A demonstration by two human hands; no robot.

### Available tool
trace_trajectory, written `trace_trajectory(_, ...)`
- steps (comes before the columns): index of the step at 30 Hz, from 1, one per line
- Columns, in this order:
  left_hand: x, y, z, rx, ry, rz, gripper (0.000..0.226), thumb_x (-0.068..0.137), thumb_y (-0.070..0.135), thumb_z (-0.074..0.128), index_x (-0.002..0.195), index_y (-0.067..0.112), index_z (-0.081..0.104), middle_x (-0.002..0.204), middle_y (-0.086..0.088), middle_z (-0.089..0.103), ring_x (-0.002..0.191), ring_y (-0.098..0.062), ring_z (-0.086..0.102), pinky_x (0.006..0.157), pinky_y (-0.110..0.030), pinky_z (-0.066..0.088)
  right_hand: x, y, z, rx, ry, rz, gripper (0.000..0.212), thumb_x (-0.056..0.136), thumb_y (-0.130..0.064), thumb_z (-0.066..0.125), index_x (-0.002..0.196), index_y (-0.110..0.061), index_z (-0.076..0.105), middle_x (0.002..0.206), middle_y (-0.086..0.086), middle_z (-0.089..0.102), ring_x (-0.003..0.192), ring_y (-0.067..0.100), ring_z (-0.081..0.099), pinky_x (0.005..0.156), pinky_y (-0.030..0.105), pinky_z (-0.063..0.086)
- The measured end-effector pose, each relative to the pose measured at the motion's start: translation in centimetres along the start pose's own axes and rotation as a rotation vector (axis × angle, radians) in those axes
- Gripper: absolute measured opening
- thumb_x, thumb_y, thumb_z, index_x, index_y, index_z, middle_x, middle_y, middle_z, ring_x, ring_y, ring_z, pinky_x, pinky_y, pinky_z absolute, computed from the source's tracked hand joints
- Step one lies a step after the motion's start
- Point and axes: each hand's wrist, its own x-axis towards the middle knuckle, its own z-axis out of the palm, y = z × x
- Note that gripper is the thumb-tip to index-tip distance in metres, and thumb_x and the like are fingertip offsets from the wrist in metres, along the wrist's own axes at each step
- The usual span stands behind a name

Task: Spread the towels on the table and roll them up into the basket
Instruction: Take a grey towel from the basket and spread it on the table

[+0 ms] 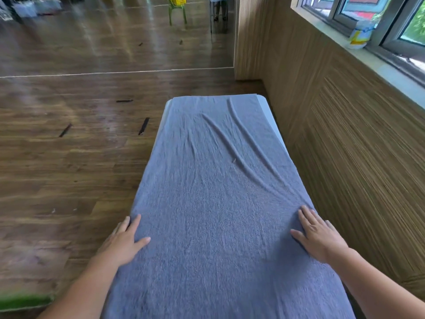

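Observation:
A grey-blue towel [213, 185] lies spread lengthwise over the narrow white table [264, 104], covering almost all of it. Long creases run diagonally across its far half. My left hand [124, 240] rests flat on the towel's left edge, fingers straight, some of them over the side. My right hand [318, 234] presses flat on the towel near its right edge, fingers spread. No basket for the rolls is in view near the table.
A wood-panelled wall [345, 146] runs close along the table's right side, with a window sill and a white container [358, 35] above. Dark wooden floor [69, 157] lies to the left. A green chair with a yellow basket [177, 5] stands far back.

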Motion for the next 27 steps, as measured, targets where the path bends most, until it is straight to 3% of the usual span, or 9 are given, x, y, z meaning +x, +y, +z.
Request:
trace_trajectory(4, -1.0, 4.9, 0.5, 0.044, 0.217, 0.134, 0.077, 0.096, 0.063, 0.039, 0.158, 0.032, 0.006, 0.166, 0.006, -0.007, 0.152, -0.018, -0.006, 0.123, -0.043, 0.013, -0.3, -5.0, 0.0, 0.047, 0.096, -0.047, 0.074, 0.097, -0.062, 0.028, 0.157, -0.025, 0.003, 0.165, -0.001, -0.007, 0.151, 0.017, -0.01, 0.123, 0.043, 0.006)
trace_trajectory(6, -3.0, 10.2, 2.4, -0.042, 0.223, 0.311, 0.075, 0.094, 0.064, 0.036, 0.158, 0.033, 0.012, 0.166, 0.007, -0.004, 0.152, -0.017, -0.008, 0.123, -0.047, 0.012, -1.7, -9.9, 1.6, 0.077, 0.107, -0.218, 0.072, 0.096, -0.06, 0.033, 0.156, -0.03, 0.007, 0.165, -0.002, -0.003, 0.152, 0.021, -0.007, 0.123, 0.045, 0.008)
trace_trajectory(10, -8.3, 15.8, 8.4, 0.098, 0.169, 0.573, 0.065, 0.094, 0.06, 0.033, 0.154, 0.042, 0.019, 0.166, 0.011, 0.001, 0.152, -0.013, -0.004, 0.123, -0.045, 0.005, -5.8, -14.5, 6.5, -0.009, 0.118, -0.494, 0.068, 0.09, -0.059, 0.039, 0.151, -0.033, 0.029, 0.163, -0.001, 0.019, 0.149, 0.025, 0.02, 0.117, 0.05, 0.025)
trace_trajectory(13, -11.0, 9.2, 11.1, 0.13, 0.251, 0.485, 0.059, 0.095, 0.066, 0.027, 0.151, 0.046, 0.027, 0.164, 0.011, 0.014, 0.152, -0.017, 0.012, 0.12, -0.047, 0.015, -8.3, -7.2, 8.6, -0.023, 0.153, -0.359, 0.069, 0.093, -0.064, 0.026, 0.155, -0.037, 0.016, 0.165, -0.005, 0.002, 0.152, 0.019, -0.001, 0.12, 0.043, 0.005)
trace_trajectory(16, -13.9, -1.1, 11.9, 0.12, 0.309, 0.213, 0.068, 0.094, 0.071, 0.015, 0.151, 0.038, 0.035, 0.163, 0.005, 0.023, 0.151, -0.02, 0.018, 0.117, -0.048, 0.027, -11.4, 1.5, 8.6, -0.024, 0.221, -0.127, 0.075, 0.091, -0.069, 0.012, 0.156, -0.032, 0.02, 0.165, -0.004, 0.007, 0.152, 0.017, -0.001, 0.121, 0.043, 0.013)
trace_trajectory(18, -15.6, -3.1, 12.0, 0.1, 0.315, 0.101, 0.072, 0.094, 0.068, 0.015, 0.152, 0.031, 0.036, 0.163, 0.002, 0.024, 0.151, -0.02, 0.018, 0.116, -0.048, 0.025, -12.5, 2.7, 8.6, -0.016, 0.207, -0.06, 0.078, 0.091, -0.068, 0.01, 0.156, -0.028, 0.021, 0.165, -0.002, 0.007, 0.152, 0.017, -0.001, 0.121, 0.045, 0.014)
trace_trajectory(21, -16.8, 2.8, 13.4, 0.085, 0.367, 0.242, 0.068, 0.097, 0.065, 0.017, 0.15, 0.029, 0.04, 0.16, 0.002, 0.031, 0.148, -0.021, 0.025, 0.116, -0.045, 0.018, -13.3, -3.7, 9.4, 0.007, 0.249, -0.199, 0.077, 0.09, -0.066, 0.022, 0.154, -0.025, 0.027, 0.164, 0.004, 0.013, 0.151, 0.019, 0.002, 0.119, 0.041, 0.007)
trace_trajectory(24, -19.3, 10.1, 16.8, 0.106, 0.362, 0.486, 0.06, 0.096, 0.059, 0.035, 0.15, 0.034, 0.037, 0.162, 0.004, 0.027, 0.149, -0.021, 0.024, 0.116, -0.048, 0.017, -17.1, -12.5, 12.6, -0.012, 0.281, -0.506, 0.071, 0.088, -0.061, 0.041, 0.149, -0.025, 0.039, 0.16, 0.006, 0.027, 0.148, 0.026, 0.023, 0.114, 0.045, 0.016)
trace_trajectory(27, -23.4, 9.2, 19.5, 0.127, 0.336, 0.522, 0.065, 0.091, 0.057, 0.048, 0.151, 0.037, 0.035, 0.163, 0.005, 0.024, 0.15, -0.019, 0.022, 0.116, -0.048, 0.019, -22.3, -12.9, 15.7, 0.011, 0.236, -0.619, 0.074, 0.087, -0.061, 0.05, 0.152, -0.028, 0.035, 0.162, 0.002, 0.024, 0.148, 0.024, 0.025, 0.112, 0.046, 0.023)
